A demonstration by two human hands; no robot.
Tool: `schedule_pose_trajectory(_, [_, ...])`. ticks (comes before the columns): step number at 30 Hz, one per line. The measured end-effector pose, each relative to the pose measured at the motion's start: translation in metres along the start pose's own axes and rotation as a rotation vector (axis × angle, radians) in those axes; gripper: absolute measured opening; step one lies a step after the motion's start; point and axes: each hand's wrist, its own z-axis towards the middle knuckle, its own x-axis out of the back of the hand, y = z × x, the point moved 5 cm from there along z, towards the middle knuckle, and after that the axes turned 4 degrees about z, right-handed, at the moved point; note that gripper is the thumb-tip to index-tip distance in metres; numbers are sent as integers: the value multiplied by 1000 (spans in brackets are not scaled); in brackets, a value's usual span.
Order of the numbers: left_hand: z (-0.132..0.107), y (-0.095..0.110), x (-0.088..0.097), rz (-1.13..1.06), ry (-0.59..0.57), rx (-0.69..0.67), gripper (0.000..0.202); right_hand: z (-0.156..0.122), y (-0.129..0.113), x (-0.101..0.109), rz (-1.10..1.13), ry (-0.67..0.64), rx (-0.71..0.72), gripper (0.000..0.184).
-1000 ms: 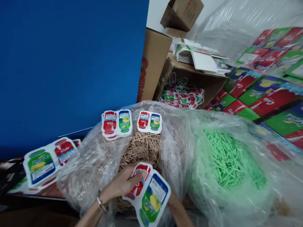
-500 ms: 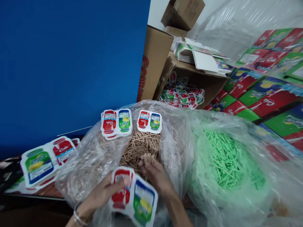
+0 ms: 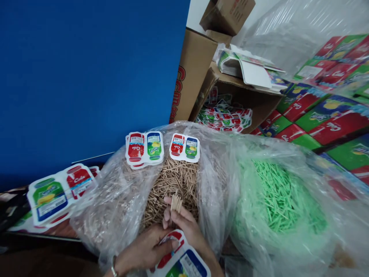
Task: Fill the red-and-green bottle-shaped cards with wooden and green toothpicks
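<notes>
My left hand (image 3: 145,248) grips a pouch-shaped printed card (image 3: 188,265) with a red Cola half and a green-and-blue Sprite half; the frame's bottom edge cuts it off. Right beside it, my right hand (image 3: 188,231) pinches a small bunch of thin brown sticks (image 3: 176,204), their ends pointing up. Both hands are close together over a clear plastic bag (image 3: 215,192) full of loose brown sticks (image 3: 180,175). On the bag's far side lie a single printed card (image 3: 184,147) and a small stack of the same cards (image 3: 144,149).
To the right sits a bag of green sticks (image 3: 276,196). More cards (image 3: 60,194) lie at the left by a blue panel (image 3: 86,77). Behind, an open carton (image 3: 259,104) holds many cards, and printed Cola and Sprite boxes (image 3: 331,115) are stacked at right.
My left hand has moved right and down with its card, coming up against my right hand. The right hand's bunch of sticks now stands more upright, clear of the pile.
</notes>
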Motion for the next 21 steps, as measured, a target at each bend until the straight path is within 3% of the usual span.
schedule_pose_trajectory(3, [-4,0,3,133,-57,-23,29,0,-7,15,-311,62,127,42])
schedule_pose_trajectory(4, [-6,0,7,119,-27,-19,29,-1,-10,19,-438,72,173,42])
schedule_pose_trajectory(6, [-12,0,21,8,107,19,29,-6,-15,25,-642,71,252,43])
schedule_pose_trajectory(8, [-22,-3,39,-159,326,98,32,-13,-21,30,-750,89,314,43])
schedule_pose_trajectory(10, [-31,-6,51,-312,523,176,34,-20,-26,32,-792,107,374,41])
schedule_pose_trajectory(12, [-36,-8,57,-415,626,218,35,-26,-27,32,-801,106,419,38])
schedule_pose_trajectory(21, [-20,-5,46,-578,725,168,33,-32,-6,39,-725,112,443,34])
